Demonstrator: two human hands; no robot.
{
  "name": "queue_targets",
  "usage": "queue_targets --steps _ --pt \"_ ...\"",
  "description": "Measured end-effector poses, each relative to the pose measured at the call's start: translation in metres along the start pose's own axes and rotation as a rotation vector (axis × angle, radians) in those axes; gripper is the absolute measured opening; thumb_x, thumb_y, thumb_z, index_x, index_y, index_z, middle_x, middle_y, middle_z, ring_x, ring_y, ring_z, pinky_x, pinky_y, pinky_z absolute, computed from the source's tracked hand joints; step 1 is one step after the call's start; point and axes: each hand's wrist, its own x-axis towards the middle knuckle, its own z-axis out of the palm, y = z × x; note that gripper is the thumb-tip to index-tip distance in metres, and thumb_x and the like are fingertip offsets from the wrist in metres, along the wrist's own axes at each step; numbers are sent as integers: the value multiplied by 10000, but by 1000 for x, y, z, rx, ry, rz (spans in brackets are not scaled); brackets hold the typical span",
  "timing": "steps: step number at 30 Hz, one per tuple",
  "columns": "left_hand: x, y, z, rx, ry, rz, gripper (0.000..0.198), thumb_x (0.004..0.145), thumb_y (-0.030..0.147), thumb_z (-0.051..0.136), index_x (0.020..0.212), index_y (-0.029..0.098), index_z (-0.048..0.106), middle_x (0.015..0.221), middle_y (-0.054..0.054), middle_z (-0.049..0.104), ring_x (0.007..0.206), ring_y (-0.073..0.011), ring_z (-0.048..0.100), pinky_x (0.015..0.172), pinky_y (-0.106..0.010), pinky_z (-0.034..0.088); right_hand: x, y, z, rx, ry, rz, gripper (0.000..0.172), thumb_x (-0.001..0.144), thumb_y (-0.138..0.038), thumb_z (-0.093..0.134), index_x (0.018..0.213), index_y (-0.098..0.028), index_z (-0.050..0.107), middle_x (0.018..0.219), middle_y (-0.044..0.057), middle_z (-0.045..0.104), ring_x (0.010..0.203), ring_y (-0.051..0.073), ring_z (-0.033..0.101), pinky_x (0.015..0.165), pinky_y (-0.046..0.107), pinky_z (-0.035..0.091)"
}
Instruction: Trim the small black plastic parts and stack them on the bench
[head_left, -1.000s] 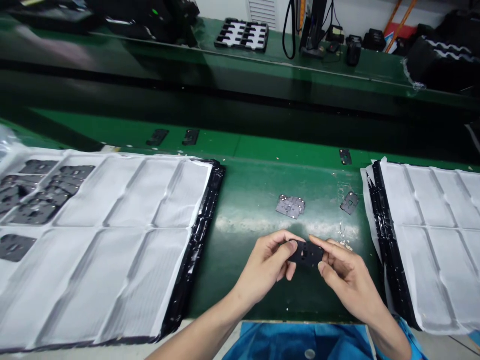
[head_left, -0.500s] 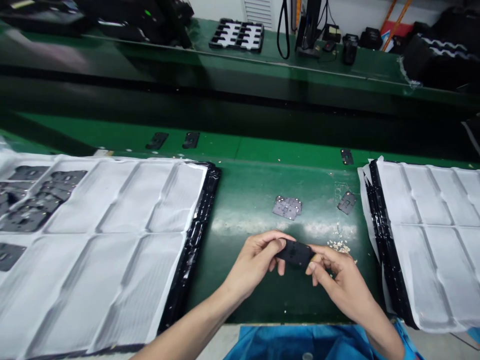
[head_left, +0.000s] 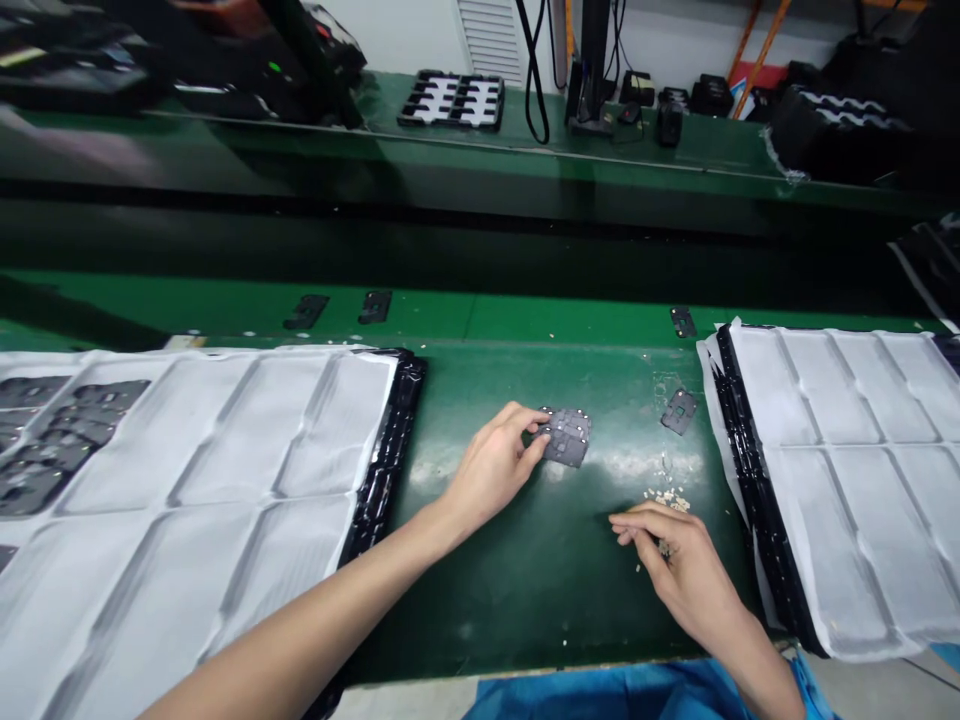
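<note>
My left hand (head_left: 499,455) pinches the left edge of a flat dark plastic plate at a small pile of such plates (head_left: 570,438) on the green bench (head_left: 517,590); its fingertips partly cover that plate. Closer to me on the right, my right hand (head_left: 671,550) hovers low with thumb and fingers pressed together. Whatever lies between those fingertips is too small to make out. Tiny beige pieces (head_left: 670,498) are scattered just beyond the right hand, which partly hides them. A single dark plate with a square opening (head_left: 679,411) lies behind them.
On the left a stack of black trays under a white sheet (head_left: 217,430) bears dark plates (head_left: 71,440). Another sheeted stack (head_left: 832,390) stands on the right. More plates (head_left: 374,307) lie along the back strip. A shelf (head_left: 450,145) with equipment runs behind.
The plate held between both hands is now at the pile with my left hand, which moved forward and left. My right hand has let go of it and stays near the beige pieces.
</note>
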Motion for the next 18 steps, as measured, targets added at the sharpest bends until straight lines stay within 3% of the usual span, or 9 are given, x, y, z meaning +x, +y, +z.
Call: queue_targets --steps 3,7,11,14,16,18 --pt "1 -3 -7 231 -21 50 297 967 289 548 1186 177 715 1147 -92 687 609 -152 600 721 -349 511 -1 5 -1 5 19 3 346 1001 -129 510 1083 -235 830 919 72 813 833 224 786 743 333 626" --pt "22 -10 -33 461 -57 -45 277 982 330 576 1156 187 737 1185 -87 715 751 -202 696 834 -360 542 0 6 -3 27 13 6 404 958 -70 486 1116 -242 816 1013 72 814 894 220 794 800 345 640" --pt "74 -28 -83 573 80 -217 331 977 300 578 1206 109 722 1234 -169 702 1024 -314 709 965 -412 518 0 7 -5 54 14 6 504 866 -4 455 1143 -238 804 1070 74 803 936 218 788 833 348 639" --pt "109 -46 -126 643 198 -379 415 998 331 543 1236 23 685 1345 -282 620 1203 -443 627 991 -526 496 -1 9 -5 52 39 9 530 830 11 454 1143 -237 802 1042 70 800 921 217 779 818 337 630" --pt "125 -57 -149 653 231 -434 541 1015 470 518 1193 -18 669 1338 -320 594 1245 -495 574 973 -575 499 -1 11 -3 48 45 -11 513 827 12 466 1129 -233 801 1007 68 797 892 214 773 800 324 620" --pt "136 -68 -164 639 238 -449 670 968 653 531 1022 3 687 1156 -280 659 1226 -527 549 935 -626 507 -1 13 -1 34 55 -28 485 838 9 476 1106 -231 802 965 64 794 863 214 768 784 320 607"
